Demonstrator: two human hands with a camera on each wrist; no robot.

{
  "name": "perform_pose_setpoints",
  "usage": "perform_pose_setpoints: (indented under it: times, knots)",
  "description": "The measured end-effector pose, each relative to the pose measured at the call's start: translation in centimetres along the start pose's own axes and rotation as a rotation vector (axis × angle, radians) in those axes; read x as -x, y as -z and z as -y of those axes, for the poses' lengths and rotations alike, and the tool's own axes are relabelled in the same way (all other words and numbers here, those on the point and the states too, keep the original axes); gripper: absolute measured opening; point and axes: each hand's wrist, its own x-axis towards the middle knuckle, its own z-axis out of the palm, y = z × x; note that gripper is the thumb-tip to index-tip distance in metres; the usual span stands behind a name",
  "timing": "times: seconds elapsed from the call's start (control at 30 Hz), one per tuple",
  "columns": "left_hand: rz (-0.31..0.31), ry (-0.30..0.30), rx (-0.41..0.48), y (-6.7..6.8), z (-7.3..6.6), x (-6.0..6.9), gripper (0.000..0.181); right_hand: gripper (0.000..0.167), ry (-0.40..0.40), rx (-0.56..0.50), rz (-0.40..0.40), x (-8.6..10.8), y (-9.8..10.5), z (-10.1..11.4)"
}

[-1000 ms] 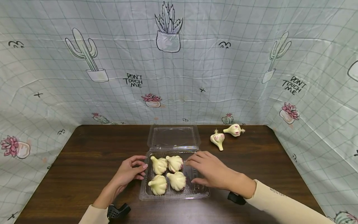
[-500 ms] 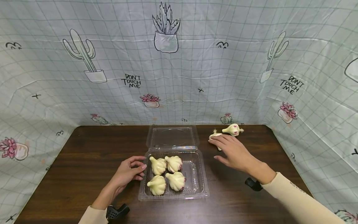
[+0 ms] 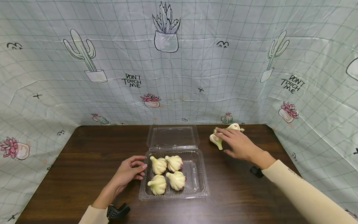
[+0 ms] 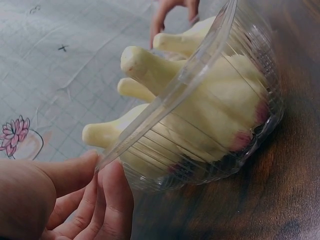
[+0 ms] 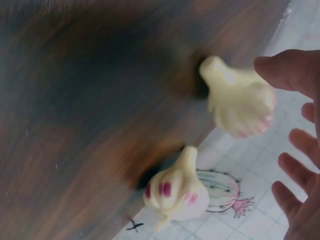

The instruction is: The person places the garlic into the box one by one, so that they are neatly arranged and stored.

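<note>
A clear plastic clamshell box (image 3: 193,197) holds several garlic bulbs (image 3: 177,180) on its left side. My left hand (image 3: 129,170) pinches the box's left rim between thumb and fingers, as the left wrist view shows up close. At the back right, my right hand (image 3: 239,144) reaches over two more garlic bulbs lying on the table. The nearer loose bulb (image 5: 240,102) is close to my thumb, apart from it in the right wrist view. Farther off is the second loose bulb (image 5: 176,192), partly covered by my hand in the head view. My right fingers are spread, holding nothing.
The box's lid (image 3: 173,137) lies folded back behind it. Dark wooden table (image 3: 92,161) surrounds the box. A patterned cloth (image 3: 179,68) hangs as a wall behind the table and along both sides.
My right hand has left the box and moved right and back to the two loose bulbs, shifting a little farther since the middle frame. My left hand stays at the rim.
</note>
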Motion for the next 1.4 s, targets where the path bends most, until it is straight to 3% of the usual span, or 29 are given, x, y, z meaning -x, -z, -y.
perform_pose_setpoints:
  times: [0.43,1.03,1.4]
  knots:
    - [-0.018,0.006,-0.012,0.0,0.1,-0.1,0.043,0.101,0.064,0.024,0.07,-1.0,-1.5,-2.0]
    - [-0.014,0.005,-0.01,0.0,0.0,0.0,0.043,0.089,0.086,0.08,0.114,-1.1,-3.0,-2.4]
    - [0.001,-0.01,-0.009,0.0,0.2,0.0,0.046,0.062,0.082,0.111,0.039,-0.9,-2.8,-1.9]
